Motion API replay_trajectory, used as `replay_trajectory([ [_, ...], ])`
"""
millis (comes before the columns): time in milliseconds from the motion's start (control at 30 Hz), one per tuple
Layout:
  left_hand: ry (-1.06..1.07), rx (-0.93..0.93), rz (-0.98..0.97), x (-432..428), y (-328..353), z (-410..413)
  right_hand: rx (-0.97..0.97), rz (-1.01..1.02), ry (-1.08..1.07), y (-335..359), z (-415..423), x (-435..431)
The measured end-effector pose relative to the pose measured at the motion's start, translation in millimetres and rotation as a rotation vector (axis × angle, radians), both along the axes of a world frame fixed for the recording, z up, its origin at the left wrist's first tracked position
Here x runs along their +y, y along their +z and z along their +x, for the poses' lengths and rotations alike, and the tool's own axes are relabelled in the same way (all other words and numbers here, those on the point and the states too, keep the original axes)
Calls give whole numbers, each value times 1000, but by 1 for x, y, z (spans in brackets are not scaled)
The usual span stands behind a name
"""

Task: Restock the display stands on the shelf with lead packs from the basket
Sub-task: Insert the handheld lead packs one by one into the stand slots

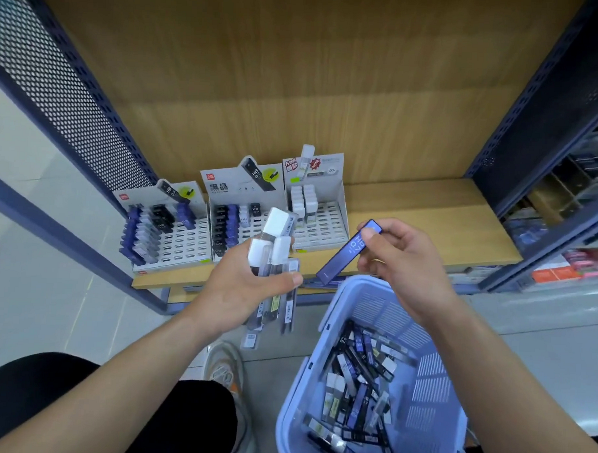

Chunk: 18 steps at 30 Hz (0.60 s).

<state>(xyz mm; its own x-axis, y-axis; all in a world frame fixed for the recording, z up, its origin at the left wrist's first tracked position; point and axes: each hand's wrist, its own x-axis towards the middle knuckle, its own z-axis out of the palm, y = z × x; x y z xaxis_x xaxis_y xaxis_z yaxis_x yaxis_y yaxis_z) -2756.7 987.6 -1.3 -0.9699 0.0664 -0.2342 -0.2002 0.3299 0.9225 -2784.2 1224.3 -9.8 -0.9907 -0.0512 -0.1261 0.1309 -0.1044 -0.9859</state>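
The left hand [251, 285] grips clear, white-capped lead packs [277, 241]; the right hand [404, 264] pinches a flat blue pack [348, 253] between curled fingers [371, 238], seemingly plastic.

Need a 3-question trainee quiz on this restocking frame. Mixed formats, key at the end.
1. True or false: the right hand pinches a dark blue flat lead pack marked HB 0.7.
2. Pick one: the left hand holds A) nothing, B) a single black pack, C) several clear white-capped lead packs.
3. Fill in: ___ cardboard display stands sit side by side on the wooden shelf.

Key: 1 true; 2 C; 3 three.
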Motion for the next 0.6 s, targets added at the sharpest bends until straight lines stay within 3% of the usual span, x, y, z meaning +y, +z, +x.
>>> replay_trajectory([
  [333,111,-15,-97,-70,4,7,41,161,122,-21,-47,-80],
  [600,369,-33,-70,-152,-28,0,160,365,298,-55,-127,-203],
])
